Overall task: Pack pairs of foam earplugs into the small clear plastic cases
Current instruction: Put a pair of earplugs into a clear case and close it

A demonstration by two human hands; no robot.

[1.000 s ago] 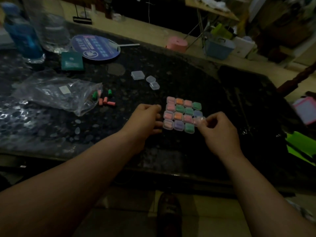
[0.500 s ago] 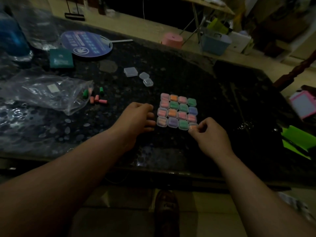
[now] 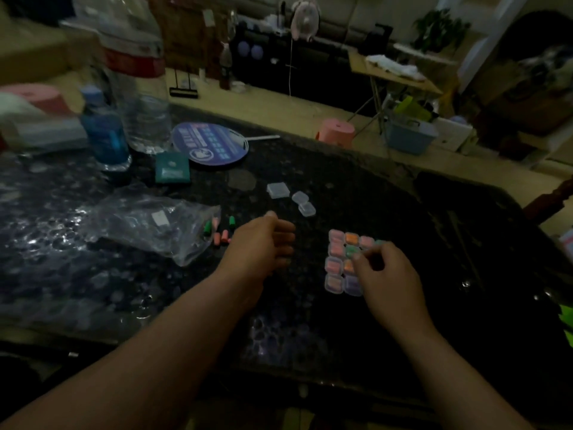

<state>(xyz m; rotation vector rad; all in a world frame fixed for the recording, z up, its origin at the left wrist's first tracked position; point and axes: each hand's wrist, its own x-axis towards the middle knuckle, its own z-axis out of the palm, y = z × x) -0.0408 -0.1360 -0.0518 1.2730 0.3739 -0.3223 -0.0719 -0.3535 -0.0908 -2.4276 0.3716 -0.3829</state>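
A grid of small clear cases [image 3: 336, 264] filled with pink, orange, green and purple earplugs lies on the dark table [image 3: 310, 330]. My right hand [image 3: 387, 283] covers the grid's right side, fingers curled, fingertips over the middle cases; whether it pinches one is hidden. My left hand [image 3: 263, 243] hovers left of the grid with relaxed fingers, holding nothing, right beside several loose green and pink earplugs [image 3: 220, 233]. Three empty clear cases [image 3: 300, 198] lie farther back.
A crumpled clear plastic bag [image 3: 145, 225] lies left of the loose earplugs. Behind it are a teal packet [image 3: 172, 171], a round blue fan [image 3: 210, 144], a blue bottle [image 3: 105, 131] and a large water bottle [image 3: 139, 97]. A pink stool [image 3: 336, 131] stands beyond the table's far edge.
My left hand has drawn away from the grid, leftward toward the loose earplugs. My right hand has shifted from the grid's near right corner to over its middle. The camera has tilted up.
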